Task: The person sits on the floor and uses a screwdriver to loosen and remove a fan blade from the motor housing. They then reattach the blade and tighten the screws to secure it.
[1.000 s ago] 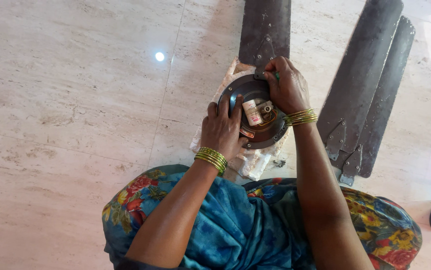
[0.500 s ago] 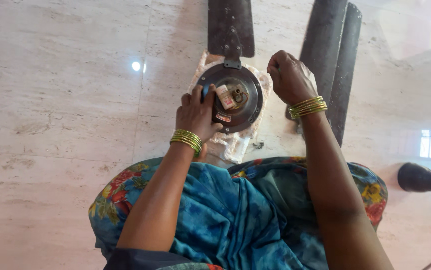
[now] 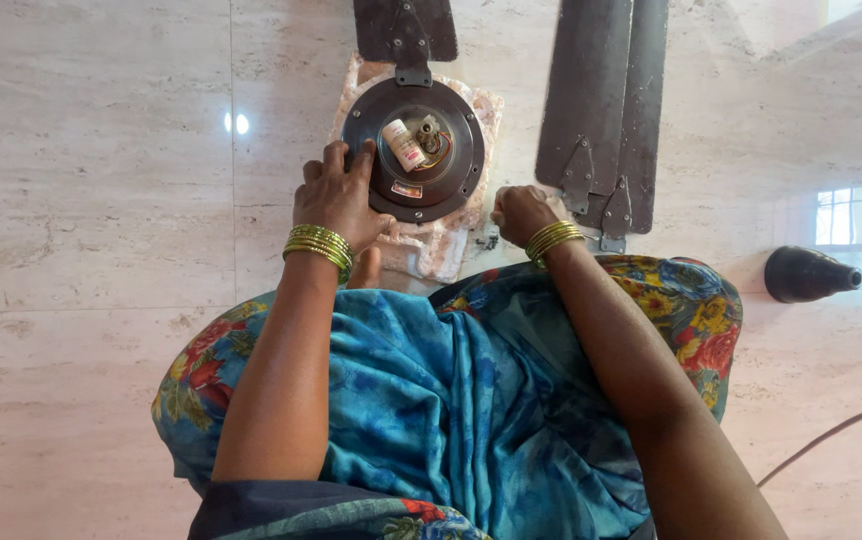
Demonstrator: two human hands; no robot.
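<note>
Fan motor (image 3: 413,150), round and dark, sits on a pale cloth (image 3: 431,245) on the floor (image 3: 91,200). Left hand (image 3: 336,200) spread, fingers on its rim. Right hand (image 3: 521,212) curled shut beside the cloth, contents unclear. White cylinder (image 3: 404,144) and small red label (image 3: 407,189) on top. Loose blades (image 3: 606,110) right.

Bright daylight is flooding the polished floor (image 3: 101,250), with a window reflection glaring at the right edge and a small light spot shining near the top left. Shadows are staying soft; focus is holding sharp throughout.
</note>
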